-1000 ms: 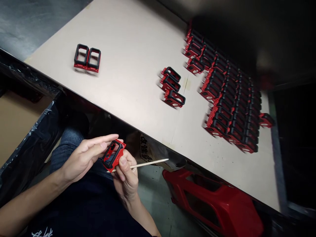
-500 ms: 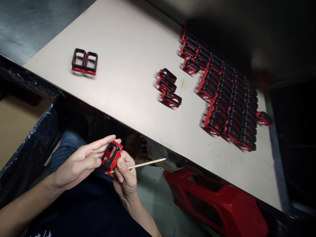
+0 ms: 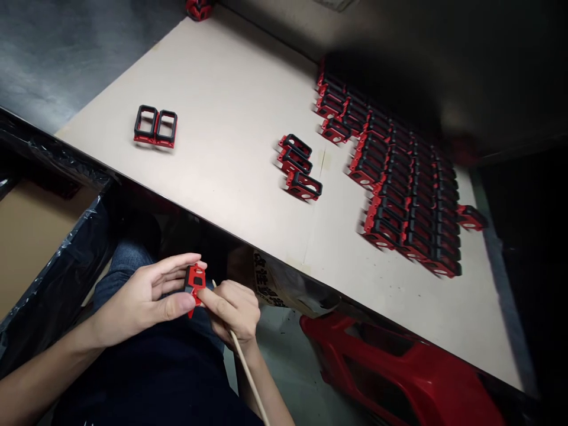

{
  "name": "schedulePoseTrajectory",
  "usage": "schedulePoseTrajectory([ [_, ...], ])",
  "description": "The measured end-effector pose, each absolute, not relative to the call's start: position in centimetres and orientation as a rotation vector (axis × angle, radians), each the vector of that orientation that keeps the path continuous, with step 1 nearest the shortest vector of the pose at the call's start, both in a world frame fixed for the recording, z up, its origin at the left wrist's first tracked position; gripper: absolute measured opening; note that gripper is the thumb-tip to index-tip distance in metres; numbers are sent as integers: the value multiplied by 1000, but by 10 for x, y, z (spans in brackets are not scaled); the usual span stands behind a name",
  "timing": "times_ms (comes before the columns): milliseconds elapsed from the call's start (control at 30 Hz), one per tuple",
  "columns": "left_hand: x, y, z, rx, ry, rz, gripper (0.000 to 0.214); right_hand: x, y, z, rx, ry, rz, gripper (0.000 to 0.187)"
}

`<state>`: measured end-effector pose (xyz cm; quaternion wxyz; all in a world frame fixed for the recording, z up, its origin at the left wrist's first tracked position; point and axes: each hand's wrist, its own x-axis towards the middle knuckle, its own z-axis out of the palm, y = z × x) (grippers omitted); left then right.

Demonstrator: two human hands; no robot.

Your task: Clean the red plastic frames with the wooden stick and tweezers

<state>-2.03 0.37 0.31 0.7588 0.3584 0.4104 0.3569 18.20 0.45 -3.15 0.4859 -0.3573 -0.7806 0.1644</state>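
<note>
A small red-and-black plastic frame (image 3: 195,278) — partly hidden by fingers, so its outline is hard to read — sits above the person's jeans (image 3: 126,263), pinched by the left hand (image 3: 142,299), while the right hand (image 3: 235,310) grips a thin wooden stick (image 3: 251,378) and presses a fingertip (image 3: 200,299) to the frame's lower edge.

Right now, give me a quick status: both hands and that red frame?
Left hand pinching red-and-black frame. Right hand gripping wooden stick, fingers at the frame. More frames in rows on the board, beyond the hands.
</note>
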Motion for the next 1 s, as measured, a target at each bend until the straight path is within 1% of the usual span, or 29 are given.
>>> schedulePoseTrajectory([
  [167, -24, 2, 6, 969, 905, 774, 83, 187, 6, -35, -875, -1985, 294, 33],
  [333, -23, -1, 4, 1119, 863, 822, 89, 189, 7, -37, -859, -1996, 254, 30],
  [467, -21, 1, 4, 1211, 866, 843, 91, 188, 8, -39, -850, -1949, 344, 27],
  [667, -20, 3, 5, 1291, 888, 856, 91, 183, 6, -31, -848, -1790, 602, 28],
  [800, -19, 5, 7, 1390, 967, 800, 89, 182, 3, -27, -907, -1679, 791, 20],
  [833, -19, 6, 8, 1420, 989, 780, 88, 182, 2, -27, -939, -1652, 856, 23],
  [900, -19, 6, 9, 1477, 1015, 746, 84, 181, 0, -26, -1002, -1571, 1043, 34],
  [1000, -20, 8, 13, 1563, 1026, 668, 77, 177, -5, -28, -1011, -1267, 1472, 46],
])
